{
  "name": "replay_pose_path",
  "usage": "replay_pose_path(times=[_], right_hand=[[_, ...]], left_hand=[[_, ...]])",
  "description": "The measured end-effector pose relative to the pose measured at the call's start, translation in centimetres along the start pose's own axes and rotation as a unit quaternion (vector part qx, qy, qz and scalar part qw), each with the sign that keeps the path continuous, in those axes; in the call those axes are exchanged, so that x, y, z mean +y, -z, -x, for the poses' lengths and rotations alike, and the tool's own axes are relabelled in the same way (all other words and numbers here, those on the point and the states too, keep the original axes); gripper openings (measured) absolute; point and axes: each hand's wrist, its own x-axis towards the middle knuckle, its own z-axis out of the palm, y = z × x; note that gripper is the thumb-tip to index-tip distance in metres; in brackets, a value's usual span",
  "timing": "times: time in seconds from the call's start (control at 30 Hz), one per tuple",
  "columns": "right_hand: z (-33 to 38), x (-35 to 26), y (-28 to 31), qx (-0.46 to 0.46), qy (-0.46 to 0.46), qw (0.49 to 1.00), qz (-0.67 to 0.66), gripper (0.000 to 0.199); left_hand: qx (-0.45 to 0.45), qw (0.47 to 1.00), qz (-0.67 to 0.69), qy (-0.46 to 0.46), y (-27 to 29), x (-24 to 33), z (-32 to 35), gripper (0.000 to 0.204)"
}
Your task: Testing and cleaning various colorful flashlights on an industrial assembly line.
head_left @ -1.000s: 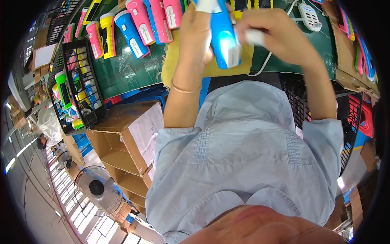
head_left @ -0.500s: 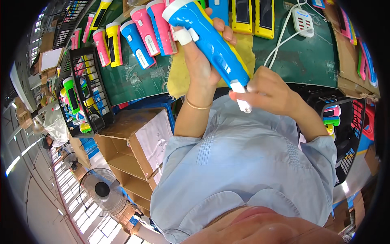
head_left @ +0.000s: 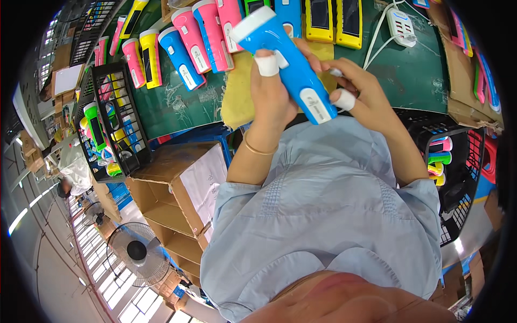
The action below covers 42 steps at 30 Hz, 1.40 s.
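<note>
1. While gripping the blue flashlight [head_left: 294, 69] in the left hand [head_left: 271, 96], maybe steadying it, partly over the yellow cloth [head_left: 237, 91].
2. Curling the right hand [head_left: 363, 91] close by; hard to see any grip.
3. Behind, lined up maybe for easy reach: more flashlights [head_left: 190, 41].

Blue flashlight [head_left: 298, 74], glossy body, held aloft in upper middle of frame. Pose slanted: flared head with broad white rim [head_left: 252, 25] toward upper left, narrower tail toward lower right, above frame centre. Small white switch [head_left: 281, 59] on body below head. White rounded panel [head_left: 316, 105], dark printing, lying along tail end.
</note>
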Motion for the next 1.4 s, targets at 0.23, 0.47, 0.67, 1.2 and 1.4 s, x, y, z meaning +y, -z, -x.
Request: replay_pose_path(times=[0.23,0.47,0.67,1.2,1.4], right_hand=[[1.0,0.6,1.8,0.008,-0.002,0.994,0.11,0.023],[1.3,-0.5,2.3,0.004,-0.073,0.995,0.066,0.024],[1.4,-0.9,2.6,-0.003,-0.071,0.995,0.069,0.024],[-0.8,-3.2,2.2,-0.047,0.046,0.998,0.004,0.02],[-2.2,-3.6,1.3,-0.016,0.041,0.982,0.182,0.021]], left_hand=[[-0.039,0.998,-0.01,0.048,0.4,0.4,0.1,0.043],[-0.045,0.993,-0.105,0.019,0.0,-0.2,1.0,0.038],[-0.021,0.99,-0.136,0.022,-0.3,-0.3,1.8,0.024],[-0.065,0.943,-0.32,0.057,-0.2,1.4,0.9,0.06],[-0.035,0.894,-0.444,-0.054,-0.4,0.7,0.6,0.052]])
